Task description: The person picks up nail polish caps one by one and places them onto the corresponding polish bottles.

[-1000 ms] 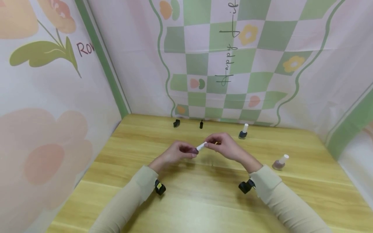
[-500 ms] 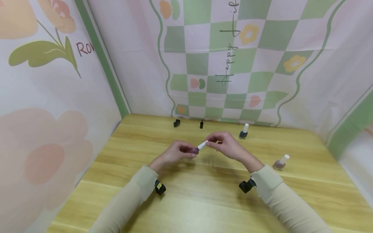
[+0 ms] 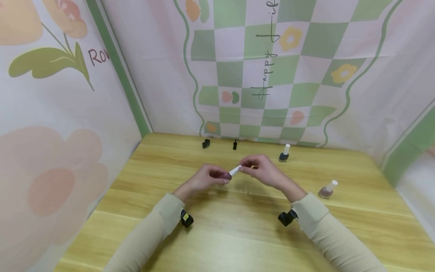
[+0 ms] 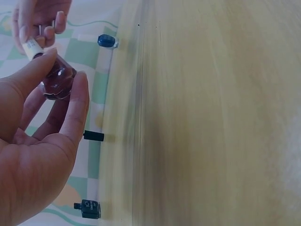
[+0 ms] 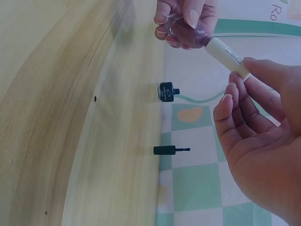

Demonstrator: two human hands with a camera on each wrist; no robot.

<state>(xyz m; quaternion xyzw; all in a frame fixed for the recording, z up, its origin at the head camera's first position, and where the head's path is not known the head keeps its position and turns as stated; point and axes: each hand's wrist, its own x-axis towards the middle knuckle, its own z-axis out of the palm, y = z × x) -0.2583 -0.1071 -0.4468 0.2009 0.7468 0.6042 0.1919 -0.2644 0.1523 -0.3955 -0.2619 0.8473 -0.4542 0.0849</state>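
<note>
My left hand [image 3: 205, 177] grips a nail polish bottle with mauve-plum polish [image 4: 60, 77], its thumb and fingers around the glass. At the other end, my right hand [image 3: 263, 170] pinches the bottle's white cap [image 5: 227, 56] between thumb and fingertips. Cap and bottle are in line, tilted, and held above the table; whether the cap is fully tight I cannot tell. Beyond the hands, an uncapped dark nail polish bottle [image 5: 166, 92] stands at the back, and its likely black brush cap [image 5: 164, 150] is upright with the brush pointing up.
A dark blue nail polish bottle with a white cap [image 3: 284, 154] stands at the back right. Nearer, right of my right forearm, is a pale mauve one [image 3: 327, 190]. A patterned curtain [image 3: 268, 94] hangs behind the wooden table [image 3: 231, 234].
My right hand and the white cap rise very slightly, then settle back down. The left hand keeps its hold on the bottle, and the other things stay put.
</note>
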